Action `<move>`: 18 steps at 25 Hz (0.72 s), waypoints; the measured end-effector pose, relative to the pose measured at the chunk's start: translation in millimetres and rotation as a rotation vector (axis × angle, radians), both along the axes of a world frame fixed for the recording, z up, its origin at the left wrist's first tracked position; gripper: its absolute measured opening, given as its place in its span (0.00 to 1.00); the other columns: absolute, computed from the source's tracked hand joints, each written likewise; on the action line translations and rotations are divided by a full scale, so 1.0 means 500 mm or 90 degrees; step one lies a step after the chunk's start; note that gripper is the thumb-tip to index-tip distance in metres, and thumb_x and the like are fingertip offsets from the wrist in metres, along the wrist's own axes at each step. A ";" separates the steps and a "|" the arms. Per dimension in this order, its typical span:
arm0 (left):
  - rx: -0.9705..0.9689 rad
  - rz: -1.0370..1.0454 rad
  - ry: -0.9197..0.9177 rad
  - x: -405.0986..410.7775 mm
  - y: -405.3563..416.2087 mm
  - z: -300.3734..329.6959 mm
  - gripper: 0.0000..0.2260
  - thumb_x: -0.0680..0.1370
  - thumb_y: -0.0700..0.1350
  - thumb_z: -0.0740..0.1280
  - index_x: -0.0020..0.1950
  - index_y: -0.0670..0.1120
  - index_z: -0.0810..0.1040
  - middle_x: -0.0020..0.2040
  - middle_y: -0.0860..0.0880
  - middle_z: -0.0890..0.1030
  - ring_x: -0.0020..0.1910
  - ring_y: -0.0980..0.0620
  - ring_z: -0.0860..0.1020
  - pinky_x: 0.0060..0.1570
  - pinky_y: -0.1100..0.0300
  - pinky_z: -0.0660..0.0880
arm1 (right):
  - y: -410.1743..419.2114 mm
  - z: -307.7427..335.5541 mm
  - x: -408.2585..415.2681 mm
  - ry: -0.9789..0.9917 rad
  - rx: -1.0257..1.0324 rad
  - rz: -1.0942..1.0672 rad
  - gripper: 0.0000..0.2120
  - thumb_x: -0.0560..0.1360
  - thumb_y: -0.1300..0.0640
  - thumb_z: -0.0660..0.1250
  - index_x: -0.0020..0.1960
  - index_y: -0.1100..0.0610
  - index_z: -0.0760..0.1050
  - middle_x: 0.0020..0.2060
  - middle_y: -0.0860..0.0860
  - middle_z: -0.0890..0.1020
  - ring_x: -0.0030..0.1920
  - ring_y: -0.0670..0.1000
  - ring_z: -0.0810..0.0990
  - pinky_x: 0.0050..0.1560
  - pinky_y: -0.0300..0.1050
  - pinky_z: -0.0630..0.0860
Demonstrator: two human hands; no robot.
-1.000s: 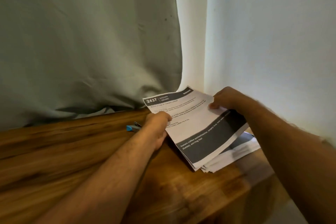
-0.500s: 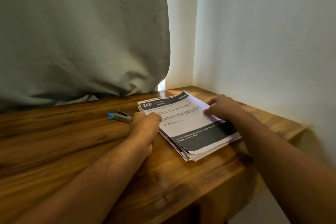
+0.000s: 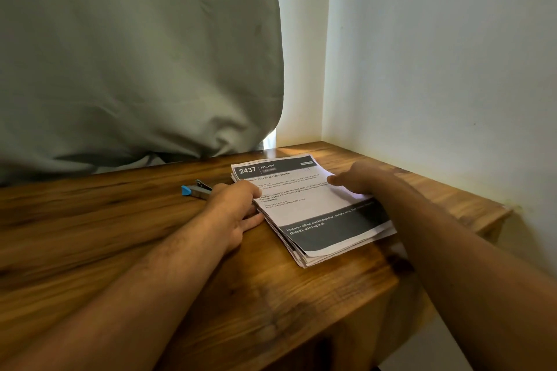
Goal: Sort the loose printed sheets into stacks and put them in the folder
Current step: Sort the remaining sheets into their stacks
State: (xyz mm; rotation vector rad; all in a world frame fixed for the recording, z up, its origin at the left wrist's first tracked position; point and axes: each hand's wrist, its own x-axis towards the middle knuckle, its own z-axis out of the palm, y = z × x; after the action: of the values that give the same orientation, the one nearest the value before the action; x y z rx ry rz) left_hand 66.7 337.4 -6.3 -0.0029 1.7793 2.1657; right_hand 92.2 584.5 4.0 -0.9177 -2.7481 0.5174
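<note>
A pale grey-green curtain (image 3: 135, 54) hangs across the back of the room, its hem bunched on the far edge of the wooden table (image 3: 120, 250), and a white wall (image 3: 437, 69) runs along the right side. The table fills the lower half of the view, with its right end against that wall.

Near the far right corner of the table lies the stack of printed sheets (image 3: 307, 208), flat on the wood with its edges a little uneven; the top sheet reads "2437 KITCHEN" in a dark header band. The person's left hand (image 3: 235, 211) grips the stack's left edge, thumb on top of the paper and fingers curled at the side. The right hand (image 3: 358, 179) rests on the upper right part of the top sheet, fingers bent and pressing down.

Just beyond the left hand sits a small stapler (image 3: 196, 189) with a blue end, partly hidden by the knuckles.
</note>
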 end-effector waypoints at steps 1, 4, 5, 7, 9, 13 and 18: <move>-0.003 -0.009 -0.002 -0.006 -0.001 0.001 0.12 0.80 0.35 0.65 0.61 0.45 0.70 0.53 0.41 0.84 0.51 0.45 0.83 0.41 0.54 0.81 | 0.000 0.004 -0.002 -0.013 -0.005 0.003 0.30 0.76 0.41 0.67 0.67 0.63 0.72 0.65 0.58 0.76 0.55 0.55 0.72 0.51 0.44 0.65; -0.013 -0.020 -0.010 -0.027 0.001 0.009 0.16 0.80 0.38 0.67 0.67 0.44 0.71 0.55 0.40 0.84 0.54 0.44 0.83 0.40 0.59 0.80 | 0.004 0.008 -0.008 -0.033 -0.027 0.001 0.29 0.74 0.44 0.71 0.66 0.64 0.73 0.62 0.58 0.77 0.51 0.54 0.71 0.50 0.45 0.67; -0.019 -0.023 -0.011 -0.033 0.004 0.011 0.17 0.80 0.39 0.68 0.67 0.44 0.71 0.55 0.40 0.83 0.54 0.44 0.83 0.37 0.60 0.79 | 0.006 0.007 -0.009 -0.031 -0.029 -0.001 0.29 0.73 0.44 0.72 0.65 0.64 0.73 0.61 0.58 0.77 0.51 0.55 0.71 0.50 0.45 0.68; -0.031 -0.025 -0.008 -0.044 0.009 0.011 0.16 0.79 0.39 0.69 0.66 0.43 0.72 0.54 0.40 0.84 0.52 0.45 0.84 0.32 0.64 0.77 | 0.007 0.005 -0.009 -0.025 -0.028 -0.002 0.29 0.73 0.44 0.73 0.64 0.64 0.74 0.60 0.58 0.77 0.51 0.55 0.71 0.49 0.45 0.67; -0.032 -0.031 0.001 -0.054 0.015 0.007 0.14 0.79 0.39 0.70 0.63 0.42 0.74 0.52 0.40 0.85 0.48 0.45 0.85 0.27 0.68 0.76 | 0.010 0.003 -0.009 -0.014 -0.036 -0.004 0.29 0.72 0.44 0.74 0.64 0.64 0.74 0.59 0.58 0.77 0.50 0.55 0.71 0.48 0.44 0.67; -0.046 -0.054 0.024 -0.068 0.030 0.000 0.09 0.79 0.39 0.69 0.59 0.42 0.78 0.46 0.43 0.86 0.28 0.55 0.81 0.19 0.69 0.68 | 0.012 0.002 -0.010 -0.009 -0.052 -0.007 0.29 0.71 0.45 0.74 0.63 0.64 0.74 0.53 0.56 0.76 0.50 0.54 0.72 0.48 0.45 0.68; -0.080 -0.081 0.100 -0.062 0.050 -0.013 0.08 0.80 0.42 0.69 0.58 0.44 0.79 0.45 0.47 0.87 0.34 0.54 0.81 0.29 0.62 0.76 | 0.017 -0.007 -0.017 -0.005 -0.069 -0.017 0.30 0.70 0.45 0.75 0.64 0.63 0.74 0.52 0.55 0.75 0.51 0.54 0.72 0.48 0.46 0.68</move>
State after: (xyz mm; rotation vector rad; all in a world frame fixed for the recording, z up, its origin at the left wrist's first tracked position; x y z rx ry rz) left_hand 35.8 362.6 -12.7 0.2498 1.9427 2.0104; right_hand 83.5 592.8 0.7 -0.9808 -2.7334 0.6642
